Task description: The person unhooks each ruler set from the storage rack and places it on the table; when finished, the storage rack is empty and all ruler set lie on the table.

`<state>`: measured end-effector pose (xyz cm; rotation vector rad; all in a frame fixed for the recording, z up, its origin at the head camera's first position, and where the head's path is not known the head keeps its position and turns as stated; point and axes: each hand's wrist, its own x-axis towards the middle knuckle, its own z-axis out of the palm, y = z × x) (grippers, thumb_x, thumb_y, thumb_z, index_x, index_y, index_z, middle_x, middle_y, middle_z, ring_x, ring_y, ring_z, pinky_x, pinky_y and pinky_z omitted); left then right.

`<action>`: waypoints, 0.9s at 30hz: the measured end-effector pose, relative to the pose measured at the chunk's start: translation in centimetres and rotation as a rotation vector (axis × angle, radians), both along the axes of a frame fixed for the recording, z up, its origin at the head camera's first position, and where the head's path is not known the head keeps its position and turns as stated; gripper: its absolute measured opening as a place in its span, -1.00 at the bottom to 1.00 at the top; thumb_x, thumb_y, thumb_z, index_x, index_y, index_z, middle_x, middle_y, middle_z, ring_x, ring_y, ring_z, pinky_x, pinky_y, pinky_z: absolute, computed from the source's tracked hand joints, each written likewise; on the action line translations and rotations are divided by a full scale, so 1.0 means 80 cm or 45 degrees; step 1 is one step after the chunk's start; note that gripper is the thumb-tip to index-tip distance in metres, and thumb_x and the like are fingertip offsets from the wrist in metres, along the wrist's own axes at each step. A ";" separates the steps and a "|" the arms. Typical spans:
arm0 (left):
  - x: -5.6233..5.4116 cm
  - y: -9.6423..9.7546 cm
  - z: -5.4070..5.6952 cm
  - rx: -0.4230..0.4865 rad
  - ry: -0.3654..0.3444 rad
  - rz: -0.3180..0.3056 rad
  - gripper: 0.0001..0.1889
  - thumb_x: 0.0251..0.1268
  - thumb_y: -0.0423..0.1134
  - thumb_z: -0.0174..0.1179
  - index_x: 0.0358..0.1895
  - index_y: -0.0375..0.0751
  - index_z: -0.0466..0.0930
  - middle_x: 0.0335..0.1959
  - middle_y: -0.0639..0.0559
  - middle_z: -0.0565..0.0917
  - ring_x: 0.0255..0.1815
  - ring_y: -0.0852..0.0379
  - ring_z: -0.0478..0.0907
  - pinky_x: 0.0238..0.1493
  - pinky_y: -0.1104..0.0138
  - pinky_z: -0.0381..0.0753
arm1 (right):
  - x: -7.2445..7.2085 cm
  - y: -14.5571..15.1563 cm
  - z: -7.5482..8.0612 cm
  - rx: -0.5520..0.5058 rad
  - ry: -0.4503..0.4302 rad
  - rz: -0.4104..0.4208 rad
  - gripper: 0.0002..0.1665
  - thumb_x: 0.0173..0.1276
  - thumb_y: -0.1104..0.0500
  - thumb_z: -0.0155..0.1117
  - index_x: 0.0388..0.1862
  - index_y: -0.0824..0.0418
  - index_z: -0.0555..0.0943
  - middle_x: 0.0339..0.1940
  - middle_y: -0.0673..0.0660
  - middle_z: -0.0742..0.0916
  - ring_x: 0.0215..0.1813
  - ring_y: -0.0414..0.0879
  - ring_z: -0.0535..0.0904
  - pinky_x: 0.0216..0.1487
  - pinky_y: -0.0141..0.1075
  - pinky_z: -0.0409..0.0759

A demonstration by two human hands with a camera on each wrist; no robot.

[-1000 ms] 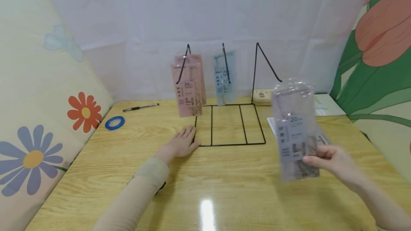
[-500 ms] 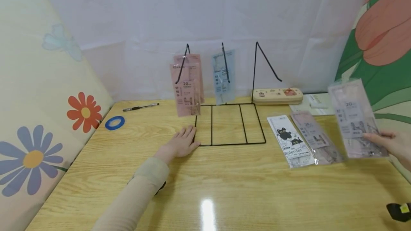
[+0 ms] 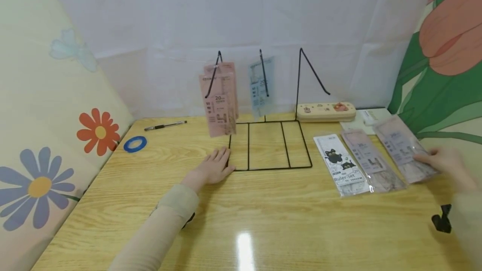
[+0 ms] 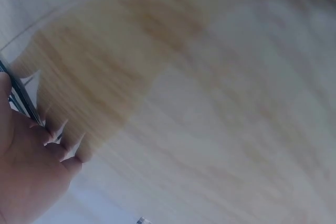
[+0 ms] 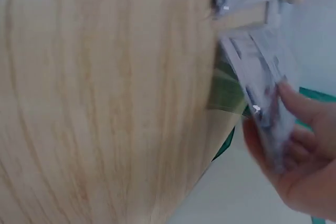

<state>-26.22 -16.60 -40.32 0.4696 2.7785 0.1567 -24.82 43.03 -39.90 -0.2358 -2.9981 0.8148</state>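
At the table's right side my right hand (image 3: 446,164) pinches the lower right corner of a pale purple packet of rulers (image 3: 401,145), thumb on top. The right wrist view shows that packet (image 5: 262,77) between thumb and fingers, tilted. Beside it lie another pale purple packet (image 3: 370,158) and a white "Ruler-set" packet (image 3: 339,162) with black cats. My left hand (image 3: 214,168) rests with extended fingers at the left edge of a black wire rack (image 3: 269,169); in the left wrist view a dark rod (image 4: 23,95) passes between its thumb and fingers.
Pink packets (image 3: 218,108) hang on the rack's left hook and a blue packet (image 3: 260,91) on its middle one. A right hook (image 3: 314,70) sticks up. Behind stand a cream case (image 3: 325,113) and white packet. A pen (image 3: 165,126) and blue ring (image 3: 134,144) lie left.
My right hand has carried the purple packet rightward from near the rack, then lowered it beside the other packets, which came into full view. My left hand has stayed still.
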 end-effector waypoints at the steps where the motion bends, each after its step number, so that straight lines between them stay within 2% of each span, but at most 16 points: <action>1: 0.000 0.000 -0.001 -0.002 0.001 -0.002 -0.30 0.53 0.06 -0.35 0.50 -0.33 -0.26 0.53 -0.28 -0.22 0.53 -0.29 -0.29 0.48 -0.13 -0.19 | 0.001 -0.004 0.000 0.059 0.075 -0.009 -0.49 0.33 0.09 0.17 -0.70 0.42 0.39 -0.79 0.03 0.43 -0.65 -0.12 0.31 -0.60 -0.29 0.30; 2: -0.001 0.000 -0.001 -0.002 0.002 -0.003 -0.30 0.53 0.06 -0.35 0.50 -0.33 -0.26 0.53 -0.28 -0.22 0.53 -0.29 -0.29 0.47 -0.13 -0.19 | 0.001 -0.008 0.000 0.124 0.128 -0.021 -0.54 0.32 0.13 0.17 -0.63 0.49 0.46 -0.77 0.15 0.50 -0.65 -0.01 0.37 -0.59 -0.23 0.39; 4: -0.001 0.000 -0.002 -0.005 0.002 -0.008 -0.30 0.53 0.07 -0.36 0.50 -0.33 -0.26 0.53 -0.28 -0.22 0.53 -0.29 -0.30 0.47 -0.13 -0.18 | 0.003 -0.017 0.002 0.211 0.203 -0.035 -0.51 0.33 0.13 0.16 -0.33 0.66 0.52 -0.55 0.46 0.61 -0.52 0.27 0.49 -0.45 -0.02 0.53; 6: -0.001 0.000 -0.003 -0.013 0.004 -0.010 -0.30 0.53 0.07 -0.36 0.50 -0.33 -0.27 0.53 -0.28 -0.22 0.53 -0.29 -0.30 0.48 -0.13 -0.18 | 0.002 -0.028 0.005 0.278 0.250 -0.019 -0.37 0.38 0.06 0.11 -0.06 0.74 0.42 -0.25 0.67 0.56 -0.27 0.50 0.47 -0.23 0.20 0.51; 7: -0.002 -0.001 -0.003 -0.015 0.004 -0.010 -0.30 0.53 0.07 -0.36 0.50 -0.33 -0.27 0.53 -0.28 -0.22 0.53 -0.29 -0.30 0.48 -0.12 -0.18 | -0.001 -0.032 0.006 0.285 0.252 0.012 -0.22 0.41 0.02 0.08 0.12 0.80 0.26 -0.05 0.75 0.45 -0.09 0.57 0.40 -0.09 0.28 0.44; 8: -0.002 -0.001 -0.004 -0.016 0.005 -0.009 -0.29 0.53 0.07 -0.36 0.50 -0.33 -0.27 0.53 -0.28 -0.22 0.53 -0.28 -0.30 0.48 -0.12 -0.18 | -0.003 -0.037 0.008 0.271 0.261 0.054 -0.12 0.43 -0.01 0.05 0.20 0.83 0.11 0.07 0.79 0.33 0.06 0.62 0.30 0.04 0.32 0.35; 12: -0.005 -0.001 -0.006 -0.033 -0.004 -0.003 -0.29 0.53 0.08 -0.37 0.50 -0.32 -0.29 0.53 -0.26 -0.24 0.53 -0.27 -0.32 0.49 -0.10 -0.20 | -0.014 -0.063 0.009 0.151 0.331 0.238 -0.06 0.46 -0.03 0.00 0.31 0.76 -0.06 0.20 0.80 0.18 0.23 0.64 0.10 0.23 0.36 0.13; 15: -0.005 -0.002 -0.006 -0.040 -0.012 -0.003 -0.29 0.53 0.08 -0.38 0.50 -0.31 -0.31 0.53 -0.26 -0.26 0.53 -0.27 -0.33 0.49 -0.10 -0.22 | -0.022 -0.090 0.011 0.109 0.405 0.309 -0.09 0.43 0.02 0.06 0.33 0.72 -0.03 0.22 0.78 0.20 0.25 0.63 0.09 0.23 0.37 0.10; 17: -0.004 -0.003 -0.006 -0.043 -0.013 -0.004 -0.29 0.53 0.09 -0.39 0.50 -0.30 -0.31 0.53 -0.25 -0.26 0.53 -0.26 -0.33 0.49 -0.09 -0.22 | -0.025 -0.110 0.015 0.127 0.416 0.312 -0.10 0.43 -0.02 0.06 0.35 0.68 0.02 0.24 0.73 0.23 0.26 0.60 0.13 0.25 0.36 0.12; 19: -0.004 -0.003 -0.005 -0.028 -0.004 -0.012 -0.30 0.53 0.07 -0.37 0.50 -0.32 -0.29 0.53 -0.27 -0.24 0.53 -0.28 -0.32 0.49 -0.11 -0.21 | -0.027 -0.130 0.018 0.133 0.403 0.321 -0.09 0.44 -0.07 0.04 0.36 0.65 0.03 0.27 0.70 0.24 0.28 0.57 0.14 0.26 0.34 0.12; 22: -0.003 -0.004 -0.004 -0.018 0.012 -0.018 -0.30 0.54 0.06 -0.36 0.49 -0.34 -0.27 0.53 -0.28 -0.22 0.53 -0.29 -0.30 0.48 -0.12 -0.19 | -0.028 -0.159 0.023 0.120 0.288 0.354 -0.05 0.47 -0.12 -0.05 0.41 0.61 -0.07 0.37 0.65 0.12 0.40 0.51 0.00 0.38 0.28 -0.03; 25: -0.002 -0.003 -0.004 -0.011 0.023 -0.020 -0.31 0.54 0.05 -0.35 0.49 -0.35 -0.25 0.53 -0.30 -0.20 0.52 -0.31 -0.28 0.47 -0.13 -0.17 | -0.030 -0.188 0.027 0.075 0.187 0.409 -0.05 0.47 -0.08 -0.03 0.43 0.58 -0.16 0.41 0.62 0.02 0.45 0.47 -0.12 0.43 0.24 -0.14; 27: -0.001 -0.002 -0.003 -0.005 0.020 -0.016 -0.30 0.54 0.05 -0.34 0.49 -0.35 -0.25 0.53 -0.30 -0.20 0.52 -0.31 -0.27 0.48 -0.13 -0.17 | -0.031 -0.205 0.027 0.133 0.159 0.433 -0.04 0.46 -0.11 -0.03 0.44 0.55 -0.14 0.44 0.58 0.02 0.46 0.44 -0.11 0.45 0.22 -0.13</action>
